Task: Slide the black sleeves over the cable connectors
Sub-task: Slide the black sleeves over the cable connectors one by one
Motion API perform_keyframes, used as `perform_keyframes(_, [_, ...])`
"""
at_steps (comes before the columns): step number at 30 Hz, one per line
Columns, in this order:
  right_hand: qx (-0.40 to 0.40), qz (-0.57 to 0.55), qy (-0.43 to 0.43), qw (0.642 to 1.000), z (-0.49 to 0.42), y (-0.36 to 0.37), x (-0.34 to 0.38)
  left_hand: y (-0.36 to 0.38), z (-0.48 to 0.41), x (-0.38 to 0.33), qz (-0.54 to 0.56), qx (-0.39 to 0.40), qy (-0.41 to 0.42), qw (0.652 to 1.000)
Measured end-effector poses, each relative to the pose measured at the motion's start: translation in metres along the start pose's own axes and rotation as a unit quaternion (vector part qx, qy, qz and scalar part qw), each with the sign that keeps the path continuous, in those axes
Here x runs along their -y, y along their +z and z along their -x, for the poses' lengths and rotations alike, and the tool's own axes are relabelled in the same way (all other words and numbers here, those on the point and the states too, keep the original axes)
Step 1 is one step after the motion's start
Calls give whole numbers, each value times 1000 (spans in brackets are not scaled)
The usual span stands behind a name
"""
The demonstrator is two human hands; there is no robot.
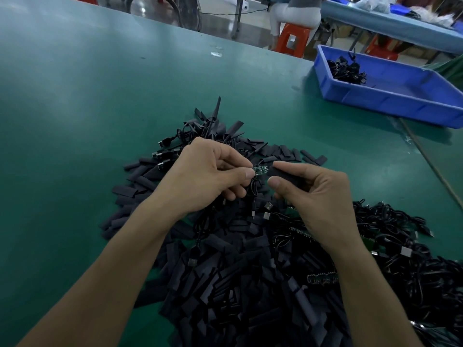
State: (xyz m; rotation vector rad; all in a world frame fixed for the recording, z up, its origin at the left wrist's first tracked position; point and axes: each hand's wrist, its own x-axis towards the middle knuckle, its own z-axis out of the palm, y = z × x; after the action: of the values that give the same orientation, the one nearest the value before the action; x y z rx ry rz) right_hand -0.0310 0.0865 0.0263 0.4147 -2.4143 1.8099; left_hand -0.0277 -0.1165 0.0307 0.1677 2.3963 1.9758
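Observation:
My left hand (213,174) pinches a small green circuit-board connector (260,169) between thumb and fingers, and its thin black cable (253,189) hangs down below. My right hand (315,194) grips a flat black sleeve (283,172) whose open end sits just right of the connector's tip, almost touching it. Both hands hover above a big pile of loose black sleeves (225,276) on the green table (87,121).
A heap of black cables with USB plugs (406,249) lies at the right. A blue bin (390,96) holding several cables stands at the far right. More USB-ended cables (165,151) lie left of my hands. A person sits on a red stool (293,38) beyond the table.

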Motion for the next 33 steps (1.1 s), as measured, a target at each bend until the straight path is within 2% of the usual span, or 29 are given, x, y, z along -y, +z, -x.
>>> perform_keyframes(5, [23, 34, -6, 999, 0, -4, 2, -1, -1, 1, 7, 3, -2, 1000])
perform_keyframes(17, [5, -19, -3, 1000, 2, -1, 3, -5, -1, 0, 19, 18, 5, 1000])
perform_keyframes(23, [39, -56, 20, 997, 1, -7, 6, -4, -1, 1, 25, 22, 3, 999])
perform_keyframes(33, [83, -33, 10, 996, 1, -8, 7, -1, 1, 0, 6, 57, 10, 998])
